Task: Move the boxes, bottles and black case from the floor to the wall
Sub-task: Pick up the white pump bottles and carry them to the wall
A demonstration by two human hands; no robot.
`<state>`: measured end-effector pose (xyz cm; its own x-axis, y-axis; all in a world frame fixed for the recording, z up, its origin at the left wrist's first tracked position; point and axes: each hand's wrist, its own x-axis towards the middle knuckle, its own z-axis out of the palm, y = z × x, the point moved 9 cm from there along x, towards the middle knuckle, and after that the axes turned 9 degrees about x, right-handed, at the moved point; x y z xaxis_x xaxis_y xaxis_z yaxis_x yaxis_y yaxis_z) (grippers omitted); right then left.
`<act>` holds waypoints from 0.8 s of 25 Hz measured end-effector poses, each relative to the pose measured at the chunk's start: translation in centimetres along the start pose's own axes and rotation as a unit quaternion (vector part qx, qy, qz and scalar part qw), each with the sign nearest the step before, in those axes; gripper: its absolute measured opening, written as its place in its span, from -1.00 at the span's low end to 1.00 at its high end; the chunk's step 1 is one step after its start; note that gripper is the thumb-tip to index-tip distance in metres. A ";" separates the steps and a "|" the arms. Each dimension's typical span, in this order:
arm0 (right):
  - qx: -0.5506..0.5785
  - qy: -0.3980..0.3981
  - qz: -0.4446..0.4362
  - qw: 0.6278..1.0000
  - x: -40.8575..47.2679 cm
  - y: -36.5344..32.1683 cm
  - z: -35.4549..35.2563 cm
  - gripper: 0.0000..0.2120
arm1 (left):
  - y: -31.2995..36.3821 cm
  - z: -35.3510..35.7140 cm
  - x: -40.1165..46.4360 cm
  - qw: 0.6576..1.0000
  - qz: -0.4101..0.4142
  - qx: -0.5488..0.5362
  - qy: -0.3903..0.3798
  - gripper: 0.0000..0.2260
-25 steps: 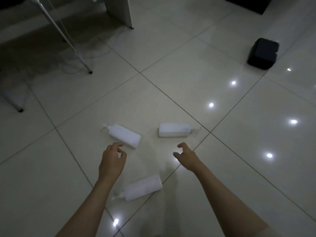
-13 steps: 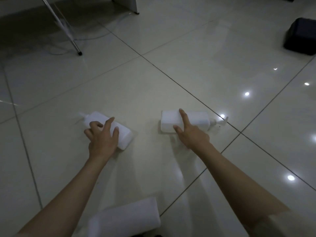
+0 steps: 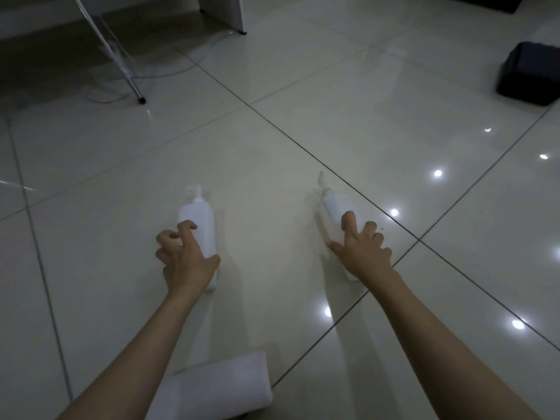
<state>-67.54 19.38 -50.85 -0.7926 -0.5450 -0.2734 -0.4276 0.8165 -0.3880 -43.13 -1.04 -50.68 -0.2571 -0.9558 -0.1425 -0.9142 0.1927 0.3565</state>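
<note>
Glossy pale floor tiles [image 3: 288, 86] fill the view, dim and dotted with bright reflected ceiling lights, dark grout lines crossing on the diagonal. Both bare arms reach forward and down. The left hand [image 3: 185, 256] has its fingers curled over the lower half of a white rectangular plastic pump bottle [image 3: 198, 228], thumb on its right side, and grips it; the bottle points away from the person, pump nozzle at the far end, and whether it touches the tile I cannot tell. The right hand [image 3: 362, 251] is clamped around a second white plastic pump bottle [image 3: 336, 207], forefinger laid along the top, the other fingers bent on the right side, thumb pressing the left edge; its nozzle also points away. The two bottles are well apart, roughly side by side. Down at the bottom edge, between the forearms, lies a third white plastic bottle [image 3: 218, 386] on its side, partly cut off. Far right, near the frame edge, sits a black soft-sided case [image 3: 530, 72] on the tiles. Upper left, a slanted metal stand leg [image 3: 121, 62] meets the floor beside a thin pale cable [image 3: 169, 71], with a white furniture panel [image 3: 224, 10] behind.
</note>
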 end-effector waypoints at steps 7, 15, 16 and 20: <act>0.152 0.005 -0.062 0.986 -1.4 1.9 -0.6 -0.31 | -1.1 1.0 -1.4 0.979 -0.081 -0.159 -0.098 -0.24; 0.460 0.112 -0.011 0.881 -6.7 14.1 -13.1 -0.27 | 20.5 3.8 -11.2 0.938 0.149 -0.270 -0.159 -0.31; 0.467 0.134 0.005 0.874 -7.9 16.5 -14.9 -0.28 | 23.9 4.3 -13.4 0.927 0.179 -0.284 -0.168 -0.32; 0.494 0.252 0.083 0.828 -15.3 27.7 -21.0 -0.37 | 35.1 6.1 -24.4 0.876 0.279 -0.335 -0.206 -0.35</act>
<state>-76.35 54.35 -38.92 -0.9920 -0.0892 -0.0893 0.0720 0.1813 -0.9808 -70.85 30.43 -40.33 -0.8229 -0.5664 -0.0460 -0.2567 0.2982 0.9193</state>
